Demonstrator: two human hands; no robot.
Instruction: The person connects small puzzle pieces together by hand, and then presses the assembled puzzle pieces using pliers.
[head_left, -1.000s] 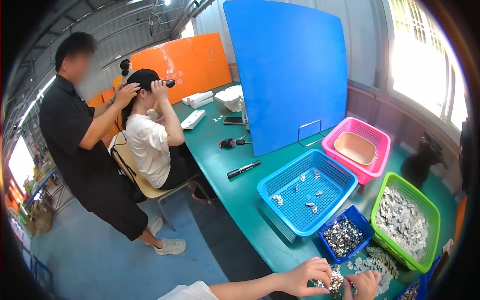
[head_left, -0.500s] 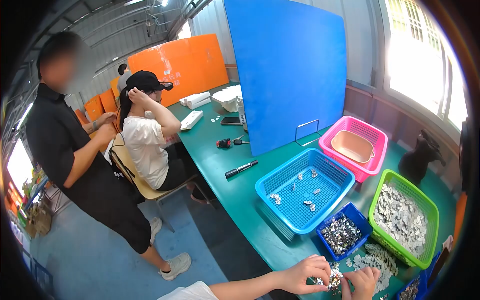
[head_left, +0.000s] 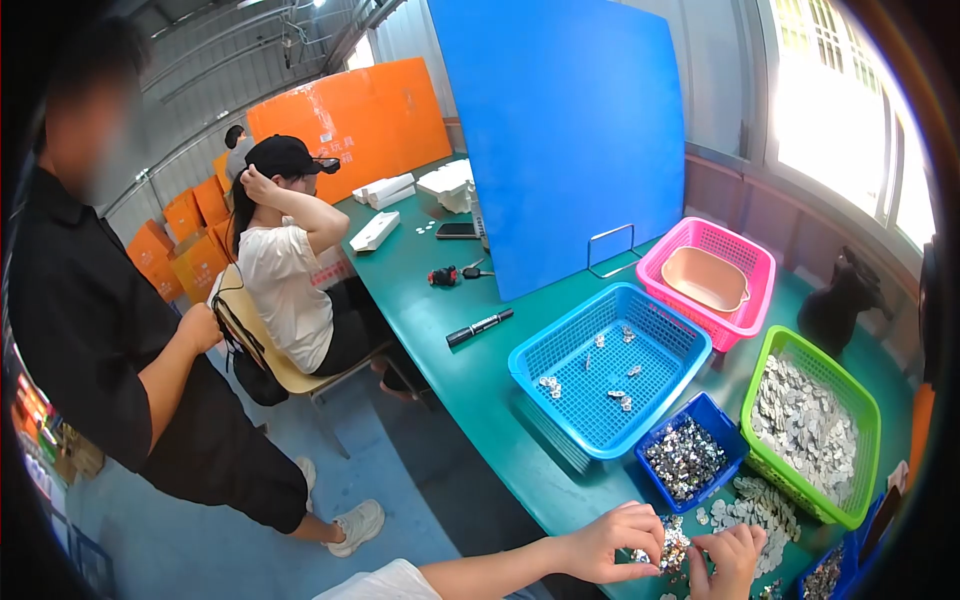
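My left hand [head_left: 612, 545] is bent over a small pile of shiny metal pieces [head_left: 672, 543] at the table's near edge, its thumb and fingers drawn together at the pile. My right hand [head_left: 728, 562] sits at the pile's right side with curled fingers. Anything between the fingertips is too small to make out. Flat silvery pieces [head_left: 757, 515] lie loose beyond my right hand. Just behind the pile stands a small dark blue basket [head_left: 731, 443] of metal bits. To its right, a green basket [head_left: 873, 432] holds many flat silvery pieces.
A light blue basket [head_left: 522, 372] holds several small pieces; a pink basket [head_left: 763, 290] holds a tan bowl [head_left: 705, 278]. A marker [head_left: 480, 327], keys [head_left: 475, 270] and a blue panel [head_left: 570, 140] are farther back. One person sits at left; another stands beside them.
The standing person has moved left and lowered their hands from the seated person's head. The view has shifted slightly. My hands stay at the pile with small finger movements.
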